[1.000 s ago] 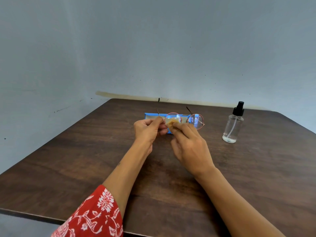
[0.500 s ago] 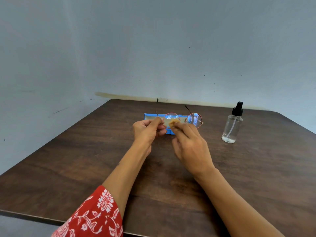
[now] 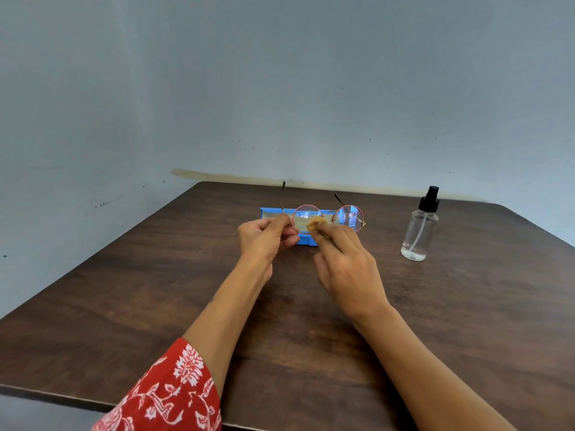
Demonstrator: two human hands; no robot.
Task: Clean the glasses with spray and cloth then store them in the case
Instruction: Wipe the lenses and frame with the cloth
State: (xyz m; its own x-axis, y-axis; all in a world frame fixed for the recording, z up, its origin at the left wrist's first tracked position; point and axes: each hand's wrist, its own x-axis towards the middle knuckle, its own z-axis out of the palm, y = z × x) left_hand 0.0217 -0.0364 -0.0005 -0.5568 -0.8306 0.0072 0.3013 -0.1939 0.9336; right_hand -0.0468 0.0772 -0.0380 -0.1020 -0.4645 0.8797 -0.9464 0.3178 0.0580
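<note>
The glasses (image 3: 329,216) are held above the far middle of the table (image 3: 435,321), in front of the blue case (image 3: 306,241). In the head view, their long axis runs left to right across your view. The two round lenses face you, and both temple arms extend away from you toward the wall (image 3: 280,88).

Your left hand (image 3: 264,239) grasps the glasses at the left end of the frame, with curled fingers pinching the hinge area beside the left lens. Your right hand (image 3: 348,269) pinches a small yellow cloth (image 3: 315,227) between thumb and fingers and holds it against the lower right part of the left lens. The right lens is uncovered and shows a blue reflection.

The blue case lies flat on the table directly behind your hands, with its long axis also left to right; your hands and the glasses hide most of it.

The spray bottle (image 3: 420,231) stands upright on the table, well apart to the right of the glasses, black nozzle on top. A red patterned sleeve (image 3: 168,396) covers your left upper arm at the near table edge.
</note>
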